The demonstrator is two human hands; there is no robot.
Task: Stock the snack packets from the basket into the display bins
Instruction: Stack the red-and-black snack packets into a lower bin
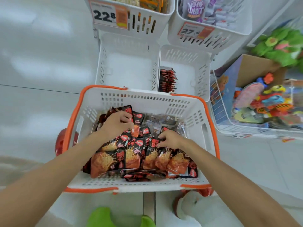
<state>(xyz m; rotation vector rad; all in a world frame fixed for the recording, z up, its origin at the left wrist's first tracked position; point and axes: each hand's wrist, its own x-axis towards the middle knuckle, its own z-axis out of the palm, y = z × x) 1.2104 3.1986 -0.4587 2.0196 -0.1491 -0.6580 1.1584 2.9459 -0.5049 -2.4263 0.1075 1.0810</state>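
Note:
A white shopping basket with orange handles sits below me, holding several red-and-black snack packets. Both hands are inside it. My left hand curls its fingers over packets at the basket's back left and pinches a small orange-red packet. Further right, my right hand presses its bent fingers onto the tops of packets. Beyond the basket stand two lower white display bins: the left bin looks empty, and the right bin has a row of the same packets against its left wall.
Two upper bins with price tags, 22.8 and 27, hold other snacks. A wire bin of colourful toys and a cardboard box stands to the right. Green slippers and a white plush item lie on the floor near me.

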